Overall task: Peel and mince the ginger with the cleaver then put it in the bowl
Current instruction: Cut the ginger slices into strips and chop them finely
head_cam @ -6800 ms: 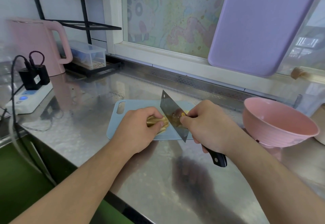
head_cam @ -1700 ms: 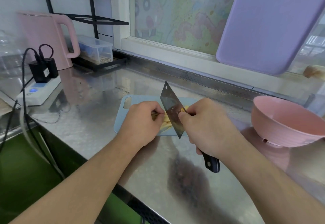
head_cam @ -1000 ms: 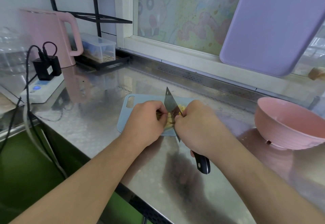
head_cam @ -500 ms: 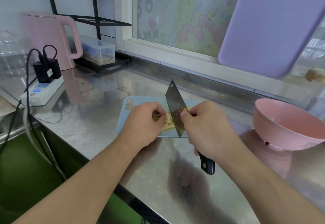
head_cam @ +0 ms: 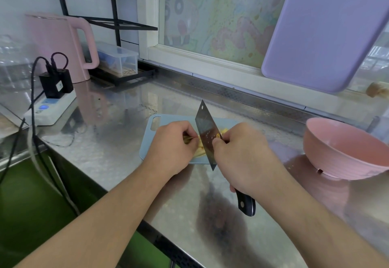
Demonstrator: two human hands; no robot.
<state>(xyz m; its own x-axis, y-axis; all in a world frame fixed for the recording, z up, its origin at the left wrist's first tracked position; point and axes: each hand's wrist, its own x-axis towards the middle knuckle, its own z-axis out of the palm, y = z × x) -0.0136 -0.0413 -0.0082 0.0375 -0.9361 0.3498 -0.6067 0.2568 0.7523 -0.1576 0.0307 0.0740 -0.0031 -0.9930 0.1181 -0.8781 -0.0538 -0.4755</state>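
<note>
Here the left hand (head_cam: 171,148) rests on the small blue cutting board (head_cam: 168,120), its fingers (head_cam: 188,130) curled down and pinching the ginger (head_cam: 188,139), of which only a darker stub shows at the fingertips. Pale cut strips (head_cam: 201,152) lie on the board just beside that hand, touching the blade's near face. The right hand (head_cam: 242,158) is clenched around the cleaver (head_cam: 207,135), thumb and forefinger pinching the blade near its spine while the black riveted handle (head_cam: 245,203) sticks out below the palm toward the tabletop's front edge. The blade stands almost upright, tilted slightly, between the two hands, with small ginger bits stuck to its face; its lower corner reaches past the board's near edge.

The board sits near the middle of the steel tabletop (head_cam: 117,147), handle hole toward the left. The pink bowl (head_cam: 345,152) stands well apart at the right edge; no ginger is visible in the part of its inside that shows. At the back left corner are a pink kettle (head_cam: 61,44), a clear lidded box (head_cam: 116,59) on a black rack, and a white power strip (head_cam: 50,107) with black plugs. A lilac board (head_cam: 328,30) leans against the window behind.
</note>
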